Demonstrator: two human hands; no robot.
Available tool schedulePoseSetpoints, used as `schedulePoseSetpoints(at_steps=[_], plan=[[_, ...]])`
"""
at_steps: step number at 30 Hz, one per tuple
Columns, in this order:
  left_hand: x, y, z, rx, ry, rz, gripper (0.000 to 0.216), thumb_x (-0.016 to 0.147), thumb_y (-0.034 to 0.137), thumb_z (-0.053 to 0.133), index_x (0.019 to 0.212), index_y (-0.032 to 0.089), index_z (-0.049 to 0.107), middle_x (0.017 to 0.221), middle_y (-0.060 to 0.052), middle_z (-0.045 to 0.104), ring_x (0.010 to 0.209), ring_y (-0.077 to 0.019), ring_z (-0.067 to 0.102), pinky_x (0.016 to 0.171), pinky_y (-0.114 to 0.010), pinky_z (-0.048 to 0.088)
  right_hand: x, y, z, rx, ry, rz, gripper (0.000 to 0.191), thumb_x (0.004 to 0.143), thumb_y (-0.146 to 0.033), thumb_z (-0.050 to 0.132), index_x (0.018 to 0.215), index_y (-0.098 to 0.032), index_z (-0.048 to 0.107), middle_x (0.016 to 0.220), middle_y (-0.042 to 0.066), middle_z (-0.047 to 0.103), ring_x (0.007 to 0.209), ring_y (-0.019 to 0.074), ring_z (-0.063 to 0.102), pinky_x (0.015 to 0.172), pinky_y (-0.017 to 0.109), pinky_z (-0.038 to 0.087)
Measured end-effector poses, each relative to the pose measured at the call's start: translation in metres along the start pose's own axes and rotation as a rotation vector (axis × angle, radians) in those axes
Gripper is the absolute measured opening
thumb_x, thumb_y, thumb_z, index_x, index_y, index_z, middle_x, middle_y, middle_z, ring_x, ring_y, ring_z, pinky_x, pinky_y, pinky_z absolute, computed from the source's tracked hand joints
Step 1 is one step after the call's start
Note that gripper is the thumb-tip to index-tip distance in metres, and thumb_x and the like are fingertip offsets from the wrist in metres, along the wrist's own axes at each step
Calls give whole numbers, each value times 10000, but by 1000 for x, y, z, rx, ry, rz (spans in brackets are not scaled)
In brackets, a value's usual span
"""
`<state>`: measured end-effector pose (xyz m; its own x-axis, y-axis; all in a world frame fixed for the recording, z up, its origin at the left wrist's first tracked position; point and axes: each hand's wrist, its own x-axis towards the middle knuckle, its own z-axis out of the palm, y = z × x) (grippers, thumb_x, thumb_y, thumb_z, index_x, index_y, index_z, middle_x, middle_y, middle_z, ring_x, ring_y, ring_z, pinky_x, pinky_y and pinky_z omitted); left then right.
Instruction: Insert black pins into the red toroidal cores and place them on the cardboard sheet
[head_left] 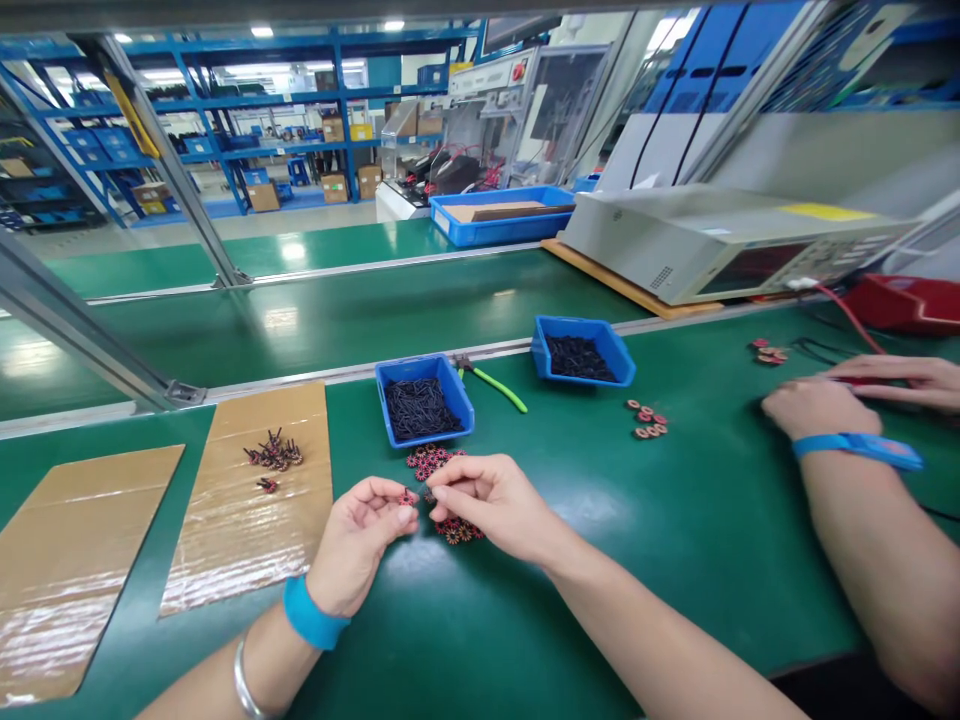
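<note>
My left hand (360, 540) is closed in a pinch on a small red wound core (407, 497), held just above the green bench. Facing it, my right hand (495, 505) has its thumb and forefinger pressed together close to the core. A tiny dark bit shows at those fingertips, too small to name. Under and behind my right hand lies a cluster of similar red and black cores (429, 462), partly covered by it. Just beyond stands a blue bin (381, 400) full of short black tube-like pieces (422, 408).
Green-handled cutters (499, 388) lie beside the bin. A second blue bin (630, 372) stands to the right, with loose copper-coloured rings (649, 420) nearby. Cores with black stubs (276, 452) rest on taped cardboard (247, 550). At far right are a co-worker's hands (825, 412).
</note>
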<state>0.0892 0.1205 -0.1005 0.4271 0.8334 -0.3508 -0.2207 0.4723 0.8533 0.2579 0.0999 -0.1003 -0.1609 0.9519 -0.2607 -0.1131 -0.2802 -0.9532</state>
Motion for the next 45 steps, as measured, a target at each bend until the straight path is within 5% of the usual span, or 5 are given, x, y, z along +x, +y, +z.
schedulePoseSetpoints(at_steps=[5, 16, 23, 27, 45], plan=[[2, -4, -3, 103, -68, 71, 312, 673, 210, 691, 880, 72, 502, 819, -64, 577, 732, -92, 554, 717, -226, 439, -3, -2, 3, -23, -68, 58, 414, 695, -392, 598, 877, -22, 553, 700, 101, 590, 521, 32, 502, 484, 117, 382], [-1, -5, -6, 227, -149, 161, 266, 697, 213, 667, 877, 87, 517, 830, -54, 551, 753, -81, 513, 731, -227, 423, -6, -11, -3, -75, -149, 75, 424, 656, -379, 638, 850, -9, 567, 696, 105, 585, 584, 59, 550, 555, 132, 429], [-2, -3, -3, 354, -127, 213, 255, 689, 216, 662, 846, 76, 517, 795, -56, 539, 719, -76, 501, 697, -210, 430, -10, -12, -3, -123, -195, -11, 386, 687, -379, 611, 818, -23, 539, 643, 76, 564, 569, 57, 540, 556, 138, 422], [-3, -4, -2, 431, -65, 255, 235, 694, 224, 649, 828, 80, 521, 791, -57, 535, 713, -82, 503, 685, -207, 434, -12, -14, -8, -135, -102, -35, 354, 728, -377, 568, 813, -39, 503, 616, 62, 557, 546, 50, 531, 531, 127, 414], [-2, -1, -4, 170, -78, 72, 276, 719, 264, 645, 890, 91, 514, 866, -61, 547, 719, -96, 544, 736, -262, 454, -9, -8, -12, -151, -35, -166, 331, 752, -343, 547, 888, -41, 533, 788, 84, 551, 684, 80, 577, 649, 183, 480]])
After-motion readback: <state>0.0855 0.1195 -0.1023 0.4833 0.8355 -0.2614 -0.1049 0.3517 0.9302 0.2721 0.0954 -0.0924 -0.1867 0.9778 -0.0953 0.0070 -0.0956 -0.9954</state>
